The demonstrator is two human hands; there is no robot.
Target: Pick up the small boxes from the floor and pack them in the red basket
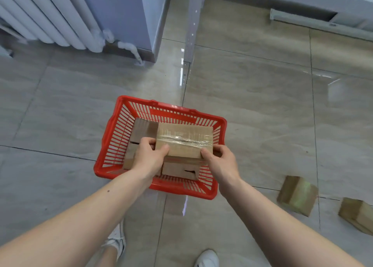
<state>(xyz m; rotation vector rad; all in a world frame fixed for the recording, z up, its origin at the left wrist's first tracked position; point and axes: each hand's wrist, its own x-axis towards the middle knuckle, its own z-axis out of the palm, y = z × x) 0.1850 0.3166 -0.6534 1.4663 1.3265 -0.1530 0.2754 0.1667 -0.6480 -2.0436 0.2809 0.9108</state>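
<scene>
Fingers of both hands are curled onto the taped box (pixel 184 140); left hand (pixel 150 155) clamps its left end, right hand (pixel 219 159) its right end, thumbs on top; the box's long axis runs side to side, hanging directly over the red basket (pixel 161 109), above boxes already packed (pixel 143 132); I'd judge a straight lowering comes next; two loose boxes (pixel 296 194) wait on the floor (pixel 262 105), nearer the right hand.
</scene>
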